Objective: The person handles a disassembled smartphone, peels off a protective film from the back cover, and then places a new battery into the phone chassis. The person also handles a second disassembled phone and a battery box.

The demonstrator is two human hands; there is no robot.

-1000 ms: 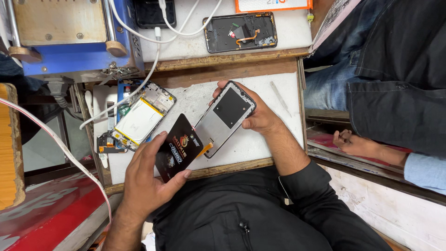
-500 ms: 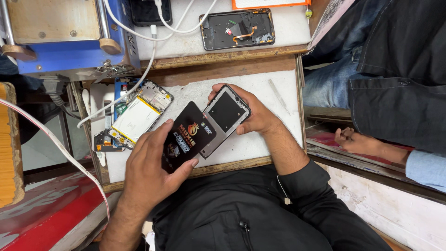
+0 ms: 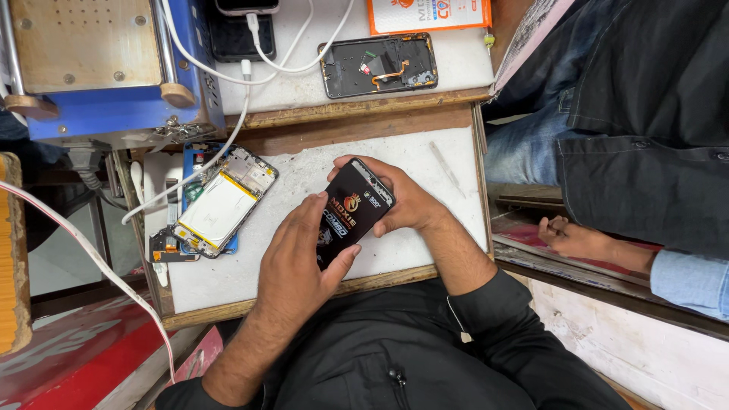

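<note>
Both hands meet over the white tabletop (image 3: pixel 425 163): the left hand (image 3: pixel 300 254) now presses a glossy black printed rectangular sheet (image 3: pixel 351 212) flat onto the phone gripped underneath by the right hand (image 3: pixel 406 201), where a second ago sheet and phone sat side by side. It looks aligned. Left of them lies an opened phone with exposed pale battery (image 3: pixel 222 203).

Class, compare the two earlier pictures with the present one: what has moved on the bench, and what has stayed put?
The left hand has slid the black printed sheet up and to the right, from beside the phone to on top of it, hiding its back. The right hand keeps its grip on the phone underneath. The opened phone with its white battery, the bare phone frame and the white cables stayed put.
</note>
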